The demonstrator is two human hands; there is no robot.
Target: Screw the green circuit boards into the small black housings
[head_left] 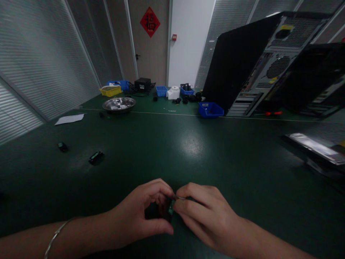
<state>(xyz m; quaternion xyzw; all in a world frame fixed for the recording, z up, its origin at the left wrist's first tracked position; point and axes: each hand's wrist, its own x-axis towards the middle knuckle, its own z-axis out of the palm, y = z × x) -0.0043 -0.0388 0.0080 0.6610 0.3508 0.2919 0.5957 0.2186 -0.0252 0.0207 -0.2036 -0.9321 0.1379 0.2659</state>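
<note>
Over glossy green tabletop (231,154) | left hand (145,208): gripping green-black part (171,207) | right hand (210,213): pinching thin metallic rod (181,198)

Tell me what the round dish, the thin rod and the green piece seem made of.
Round dish: polished metal, perhaps steel; bright reflections show. Thin rod: likely smooth metal, given its pale grey glint. Green piece: possibly circuit board, judging by colour; blur hides its finish.
</note>
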